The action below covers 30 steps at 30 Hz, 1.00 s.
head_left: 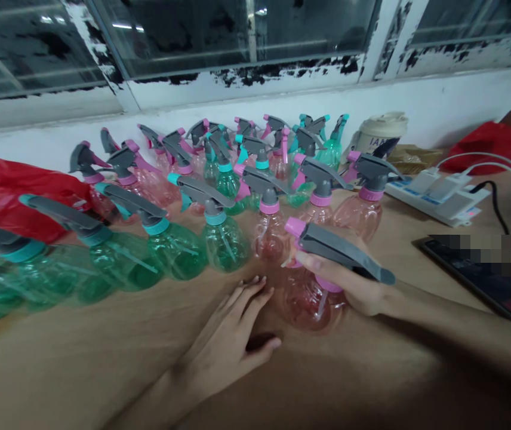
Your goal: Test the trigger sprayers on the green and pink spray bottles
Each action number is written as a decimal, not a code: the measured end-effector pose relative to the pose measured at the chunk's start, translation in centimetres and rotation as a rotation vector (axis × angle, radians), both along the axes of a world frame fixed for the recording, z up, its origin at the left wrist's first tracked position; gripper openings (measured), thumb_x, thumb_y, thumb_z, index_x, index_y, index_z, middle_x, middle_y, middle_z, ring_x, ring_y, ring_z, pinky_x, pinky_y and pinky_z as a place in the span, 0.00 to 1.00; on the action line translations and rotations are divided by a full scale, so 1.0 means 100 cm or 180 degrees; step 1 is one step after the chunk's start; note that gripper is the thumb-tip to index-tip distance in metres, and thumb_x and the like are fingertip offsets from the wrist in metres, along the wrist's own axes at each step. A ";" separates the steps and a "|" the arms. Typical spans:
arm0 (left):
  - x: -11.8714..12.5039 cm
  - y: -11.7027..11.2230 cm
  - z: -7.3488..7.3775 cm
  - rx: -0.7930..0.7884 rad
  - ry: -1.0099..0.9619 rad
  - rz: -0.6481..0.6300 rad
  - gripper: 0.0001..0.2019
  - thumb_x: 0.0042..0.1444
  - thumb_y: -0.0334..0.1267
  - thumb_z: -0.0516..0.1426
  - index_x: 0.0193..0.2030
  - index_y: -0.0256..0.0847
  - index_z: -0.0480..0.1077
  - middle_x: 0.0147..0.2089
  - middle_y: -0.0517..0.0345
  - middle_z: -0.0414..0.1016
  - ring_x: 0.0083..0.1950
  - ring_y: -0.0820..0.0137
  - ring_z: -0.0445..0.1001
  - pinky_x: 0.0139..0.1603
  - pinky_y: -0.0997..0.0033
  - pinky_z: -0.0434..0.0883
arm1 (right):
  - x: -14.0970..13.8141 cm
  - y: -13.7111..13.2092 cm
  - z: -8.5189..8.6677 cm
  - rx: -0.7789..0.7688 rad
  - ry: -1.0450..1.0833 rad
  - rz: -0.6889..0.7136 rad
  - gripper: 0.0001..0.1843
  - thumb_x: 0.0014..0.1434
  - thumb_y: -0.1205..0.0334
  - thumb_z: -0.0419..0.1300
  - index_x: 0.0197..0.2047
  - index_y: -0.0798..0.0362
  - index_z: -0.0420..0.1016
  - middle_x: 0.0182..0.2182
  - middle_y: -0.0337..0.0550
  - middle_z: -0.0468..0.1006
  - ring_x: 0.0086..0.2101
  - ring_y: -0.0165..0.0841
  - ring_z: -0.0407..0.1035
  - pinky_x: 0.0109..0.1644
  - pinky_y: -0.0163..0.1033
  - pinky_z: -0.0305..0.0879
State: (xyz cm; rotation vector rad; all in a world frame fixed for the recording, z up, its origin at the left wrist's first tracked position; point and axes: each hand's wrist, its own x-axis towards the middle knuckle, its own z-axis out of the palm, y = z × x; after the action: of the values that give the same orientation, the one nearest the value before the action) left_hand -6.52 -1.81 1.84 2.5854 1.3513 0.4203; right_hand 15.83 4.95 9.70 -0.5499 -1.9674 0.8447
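My right hand (349, 278) is wrapped round the neck and trigger of a pink spray bottle (309, 307) with a grey and pink head. The bottle is upright at the table's right middle. To its left, my left hand (233, 334) rests flat on the tabletop, fingers stretched out and holding nothing. Just beyond the held bottle stand another pink spray bottle (268, 233) and a green spray bottle (224, 242). More green bottles with teal collars, such as this green spray bottle (177, 248), form a row toward the left edge.
Behind stand several more pink and green spray bottles, among them a pink one (128, 179). Red plastic bags (27, 191) lie at the left and far right. A paper cup (378, 134), a power strip (439, 200) with cables and a dark tablet-like device (465, 280) are on the right.
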 end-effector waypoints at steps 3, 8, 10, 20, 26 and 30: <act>0.000 0.000 0.001 -0.0003 -0.0005 0.0004 0.32 0.59 0.46 0.58 0.67 0.42 0.50 0.68 0.47 0.55 0.67 0.56 0.55 0.64 0.50 0.58 | 0.000 0.001 -0.003 -0.0083 0.0018 -0.0006 0.07 0.61 0.60 0.56 0.31 0.49 0.69 0.28 0.34 0.70 0.30 0.29 0.67 0.37 0.37 0.64; 0.001 0.000 0.001 0.0015 -0.0034 0.0022 0.33 0.58 0.45 0.58 0.67 0.42 0.50 0.67 0.47 0.55 0.67 0.56 0.56 0.64 0.50 0.59 | 0.000 0.000 -0.009 -0.0344 0.0174 -0.0052 0.08 0.59 0.58 0.59 0.43 0.47 0.74 0.37 0.37 0.77 0.36 0.32 0.72 0.40 0.39 0.68; 0.001 0.000 0.000 0.0012 -0.0031 0.0024 0.33 0.59 0.45 0.58 0.67 0.43 0.50 0.67 0.48 0.55 0.67 0.56 0.56 0.63 0.49 0.59 | 0.000 -0.003 -0.009 -0.0368 0.0222 -0.0132 0.10 0.58 0.59 0.60 0.44 0.47 0.73 0.36 0.37 0.76 0.36 0.32 0.72 0.40 0.38 0.68; -0.001 0.000 -0.002 0.0025 -0.0003 0.0014 0.32 0.59 0.45 0.58 0.67 0.43 0.50 0.68 0.48 0.55 0.67 0.55 0.55 0.63 0.49 0.59 | 0.000 -0.004 -0.005 -0.0336 0.0128 -0.0072 0.03 0.59 0.61 0.60 0.38 0.48 0.74 0.34 0.36 0.76 0.35 0.31 0.71 0.39 0.37 0.68; -0.001 0.000 -0.002 -0.0008 0.0026 0.0040 0.33 0.59 0.46 0.57 0.67 0.44 0.49 0.68 0.48 0.54 0.67 0.56 0.54 0.64 0.49 0.58 | 0.002 -0.004 0.001 -0.0443 0.0059 0.0114 0.05 0.60 0.62 0.58 0.39 0.47 0.74 0.34 0.38 0.76 0.35 0.33 0.72 0.40 0.39 0.68; -0.001 0.000 -0.002 0.0010 -0.0030 0.0034 0.32 0.59 0.46 0.57 0.67 0.44 0.50 0.68 0.48 0.55 0.67 0.56 0.55 0.64 0.49 0.58 | 0.002 -0.003 0.003 -0.0375 0.0026 0.0158 0.04 0.61 0.64 0.57 0.38 0.49 0.73 0.33 0.37 0.76 0.33 0.31 0.71 0.38 0.38 0.67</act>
State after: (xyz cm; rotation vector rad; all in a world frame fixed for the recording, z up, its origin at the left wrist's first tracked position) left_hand -6.59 -1.77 1.67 2.5767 1.3631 0.4362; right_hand 16.07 4.67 9.97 -0.5670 -1.9395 0.9973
